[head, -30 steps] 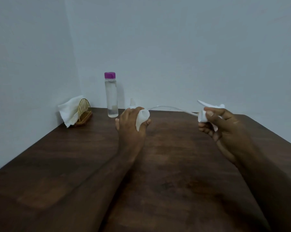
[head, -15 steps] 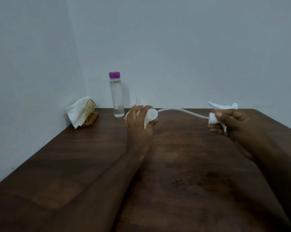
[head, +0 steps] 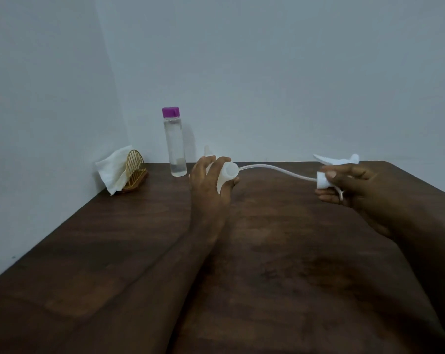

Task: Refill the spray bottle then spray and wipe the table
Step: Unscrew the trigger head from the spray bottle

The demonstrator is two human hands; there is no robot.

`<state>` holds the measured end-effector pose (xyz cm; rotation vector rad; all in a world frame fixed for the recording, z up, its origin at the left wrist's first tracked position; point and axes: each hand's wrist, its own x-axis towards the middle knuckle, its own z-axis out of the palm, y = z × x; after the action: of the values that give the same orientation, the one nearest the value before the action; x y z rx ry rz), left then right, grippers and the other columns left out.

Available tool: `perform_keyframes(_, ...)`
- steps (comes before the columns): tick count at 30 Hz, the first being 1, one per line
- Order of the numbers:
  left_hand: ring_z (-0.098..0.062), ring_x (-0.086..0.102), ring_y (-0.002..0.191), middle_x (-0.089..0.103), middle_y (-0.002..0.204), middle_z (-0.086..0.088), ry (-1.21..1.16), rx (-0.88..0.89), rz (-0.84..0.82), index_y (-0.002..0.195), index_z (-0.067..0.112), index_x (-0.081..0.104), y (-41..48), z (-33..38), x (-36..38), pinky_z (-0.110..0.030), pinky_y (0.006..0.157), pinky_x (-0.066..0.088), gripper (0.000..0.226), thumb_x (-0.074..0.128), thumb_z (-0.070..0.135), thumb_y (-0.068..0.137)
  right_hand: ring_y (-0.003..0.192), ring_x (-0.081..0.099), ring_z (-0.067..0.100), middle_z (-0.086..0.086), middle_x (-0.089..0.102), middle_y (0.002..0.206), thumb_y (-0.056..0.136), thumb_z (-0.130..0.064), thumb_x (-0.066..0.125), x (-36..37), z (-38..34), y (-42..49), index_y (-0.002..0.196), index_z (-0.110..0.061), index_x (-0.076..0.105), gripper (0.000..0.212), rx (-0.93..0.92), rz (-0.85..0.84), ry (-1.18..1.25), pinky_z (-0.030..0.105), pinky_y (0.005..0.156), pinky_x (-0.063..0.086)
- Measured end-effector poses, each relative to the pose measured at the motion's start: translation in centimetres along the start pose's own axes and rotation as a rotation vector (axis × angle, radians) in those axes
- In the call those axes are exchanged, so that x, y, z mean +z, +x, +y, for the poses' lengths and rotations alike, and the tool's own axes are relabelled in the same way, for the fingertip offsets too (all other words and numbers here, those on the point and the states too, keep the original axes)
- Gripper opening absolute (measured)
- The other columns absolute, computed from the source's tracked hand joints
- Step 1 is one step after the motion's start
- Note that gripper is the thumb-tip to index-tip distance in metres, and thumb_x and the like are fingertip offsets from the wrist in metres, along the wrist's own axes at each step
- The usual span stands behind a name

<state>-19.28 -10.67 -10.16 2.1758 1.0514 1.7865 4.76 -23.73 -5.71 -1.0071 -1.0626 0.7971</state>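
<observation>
On my monitor, a dark brown wooden bench (head: 114,251) fills the foreground, with two bare forearms stretched across it. At mid-bench the left hand (head: 206,185) holds a small translucent white plastic spray bottle (head: 227,172) tipped on its side. The fingers (head: 215,163) are curled round its body and its open mouth faces right. Well apart, the right hand (head: 351,190) grips a white plastic trigger spray head (head: 323,181), thumb and fingers clamped on its collar. A thin white dip tube (head: 275,169) arcs from the head to the bottle's mouth; I cannot tell if its tip is inside. Behind, a tall clear bottle with a purple cap (head: 175,149) stands upright near the wall. In the far left corner, a gold wire napkin holder (head: 135,166) carries white paper napkins (head: 111,171).
</observation>
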Motion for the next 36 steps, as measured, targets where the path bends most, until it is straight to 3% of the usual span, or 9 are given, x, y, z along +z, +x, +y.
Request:
perform_keyframes(1,-0.018,0.048,0.117,0.056,0.125,-0.002,0.002,-0.001,0.001,0.120,0.028,0.055,0.0,0.1,0.0,-0.047,0.099,0.046,0.038,0.071,0.023,0.086,0.081,0.073,0.022,0.009,0.074,0.088,0.053,-0.044,0.089,0.0,0.0,-0.1,0.100,-0.005,0.071,0.064,0.006,-0.001,0.016,0.028,0.069,0.060)
perform_keyframes(5,-0.018,0.048,0.118,0.055,0.127,-0.004,0.004,-0.023,0.001,0.121,0.022,0.058,0.0,0.2,-0.3,-0.042,0.101,0.046,0.038,0.072,0.021,0.086,0.078,0.070,0.023,0.016,0.071,0.091,0.086,-0.020,0.068,0.0,0.0,0.2,0.101,-0.001,0.067,0.024,-0.004,0.075,0.014,0.025,0.067,0.061)
perform_keyframes(8,-0.018,0.048,0.118,0.056,0.127,-0.005,-0.015,-0.046,-0.023,0.120,0.021,0.060,-0.2,0.6,-0.3,-0.037,0.101,0.046,0.038,0.073,0.020,0.085,0.080,0.074,0.025,0.014,0.074,0.091,0.059,-0.038,0.085,0.1,0.4,0.0,0.100,-0.005,0.071,0.054,0.038,0.014,-0.009,0.026,0.066,0.060)
perform_keyframes(11,-0.018,0.048,0.118,0.055,0.127,-0.004,-0.015,-0.043,-0.025,0.121,0.020,0.060,-0.2,0.7,-0.4,-0.037,0.100,0.047,0.038,0.072,0.020,0.085,0.078,0.073,0.021,0.007,0.075,0.083,0.055,-0.037,0.076,0.2,-0.1,0.2,0.098,-0.005,0.069,0.054,-0.001,0.058,-0.038,0.023,0.064,0.059)
perform_keyframes(15,-0.021,0.049,0.118,0.056,0.125,-0.004,0.001,-0.021,-0.011,0.119,0.019,0.060,-0.1,0.4,-0.4,-0.046,0.098,0.047,0.036,0.072,0.021,0.085,0.075,0.074,0.019,0.012,0.072,0.091,0.092,-0.017,0.057,-0.6,-0.4,0.4,0.105,-0.004,0.066,0.021,0.016,0.065,0.117,0.023,0.065,0.060)
perform_keyframes(17,-0.025,0.048,0.120,0.055,0.125,-0.004,0.019,-0.010,-0.017,0.119,0.020,0.060,-0.1,0.3,-0.2,-0.050,0.098,0.045,0.036,0.072,0.021,0.085,0.075,0.074,0.018,0.014,0.069,0.097,0.099,-0.012,0.050,-0.9,-0.5,0.3,0.112,0.001,0.064,0.023,0.055,0.081,0.065,0.025,0.067,0.061)
perform_keyframes(22,-0.026,0.047,0.123,0.056,0.127,-0.003,0.049,-0.009,-0.037,0.121,0.022,0.059,-0.1,-0.4,0.2,-0.052,0.099,0.044,0.037,0.071,0.025,0.086,0.078,0.073,0.023,0.012,0.072,0.090,0.085,-0.019,0.063,-0.3,0.3,0.3,0.106,-0.002,0.066,0.027,0.066,0.053,0.034,0.026,0.066,0.061)
perform_keyframes(29,-0.028,0.047,0.122,0.056,0.124,-0.002,0.056,0.007,-0.033,0.120,0.026,0.057,-0.1,-0.3,0.1,-0.053,0.097,0.044,0.036,0.069,0.025,0.086,0.085,0.072,0.027,0.016,0.070,0.096,0.093,-0.013,0.058,-0.5,0.6,0.1,0.103,-0.006,0.067,0.015,0.060,0.088,0.014,0.025,0.065,0.060)
perform_keyframes(36,-0.030,0.047,0.123,0.056,0.124,-0.002,0.066,-0.002,-0.046,0.120,0.025,0.057,-0.2,-0.4,0.1,-0.055,0.098,0.042,0.035,0.069,0.025,0.086,0.081,0.073,0.027,0.014,0.072,0.094,0.073,-0.023,0.071,-0.8,0.8,0.1,0.104,-0.003,0.067,0.038,0.062,0.048,0.064,0.027,0.066,0.061)
